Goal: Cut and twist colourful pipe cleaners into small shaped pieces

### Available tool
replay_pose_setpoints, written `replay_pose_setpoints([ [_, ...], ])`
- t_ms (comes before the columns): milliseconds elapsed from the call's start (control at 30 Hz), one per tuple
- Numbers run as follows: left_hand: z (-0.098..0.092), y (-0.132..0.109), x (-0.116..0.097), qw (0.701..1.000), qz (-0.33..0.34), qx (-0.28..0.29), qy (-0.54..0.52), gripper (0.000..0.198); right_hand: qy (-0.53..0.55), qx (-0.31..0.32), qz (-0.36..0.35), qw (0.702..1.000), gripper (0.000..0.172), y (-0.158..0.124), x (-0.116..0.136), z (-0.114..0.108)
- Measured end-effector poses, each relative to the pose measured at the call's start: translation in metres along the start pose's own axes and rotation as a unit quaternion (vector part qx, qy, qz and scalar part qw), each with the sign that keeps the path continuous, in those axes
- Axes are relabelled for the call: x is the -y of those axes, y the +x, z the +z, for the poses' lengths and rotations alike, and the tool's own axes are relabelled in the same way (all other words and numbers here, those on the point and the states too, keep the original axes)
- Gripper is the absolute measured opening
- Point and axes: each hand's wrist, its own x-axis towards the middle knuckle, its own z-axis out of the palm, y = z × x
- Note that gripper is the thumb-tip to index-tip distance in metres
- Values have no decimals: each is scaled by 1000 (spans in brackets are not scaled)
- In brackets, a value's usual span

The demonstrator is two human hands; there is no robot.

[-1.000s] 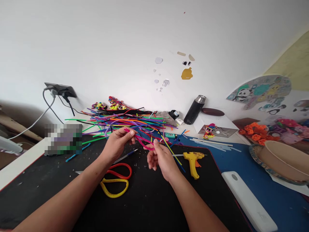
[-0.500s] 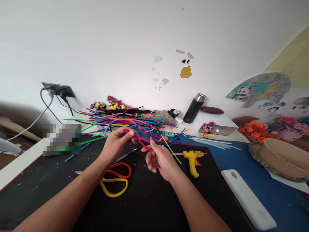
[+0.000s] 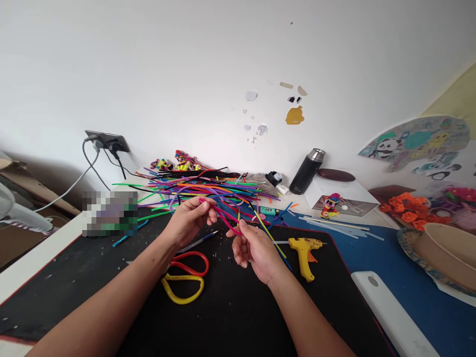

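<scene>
Pink and fuzzy, the pipe cleaner [image 3: 222, 213] is held in the air above the black mat [image 3: 230, 317], just in front of the pile of coloured pipe cleaners [image 3: 208, 187]. One end is pinched between the thumb and fingertips of the left hand [image 3: 188, 222]. The bent part lower down is nipped between the thumb and forefinger of the right hand [image 3: 256, 248], whose other fingers are curled loosely beneath. Both hands are thus closed on the same strand, a short stretch of which is left free between them.

The strand is judged to be very light: a soft pile over a thin wire core. It can be expected to bend at a slight push and to keep whatever bend is given, so a kink made by mistake would be hard to smooth out. The fuzz gives grip, and slipping is unlikely, so only a light fingertip pinch is called for. It is best taken close on either side of the place to be shaped. The cut ends may be sharp and are better avoided.

Scissors [image 3: 185, 280] and a pen [image 3: 197, 242] are seen on the mat below the left hand. A yellow glue gun [image 3: 304, 249] lies just right of the right hand, and a dark flask [image 3: 307, 171] stands by the wall.
</scene>
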Motion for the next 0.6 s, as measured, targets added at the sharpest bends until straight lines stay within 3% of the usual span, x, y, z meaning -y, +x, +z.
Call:
replay_pose_setpoints([
  [433,2,1,2,996,41,-65,51,37,-126,-8,-43,991,77,3,-8,1],
  [600,3,0,1,992,43,-75,89,39,-236,-30,-142,961,60,0,-10,2],
])
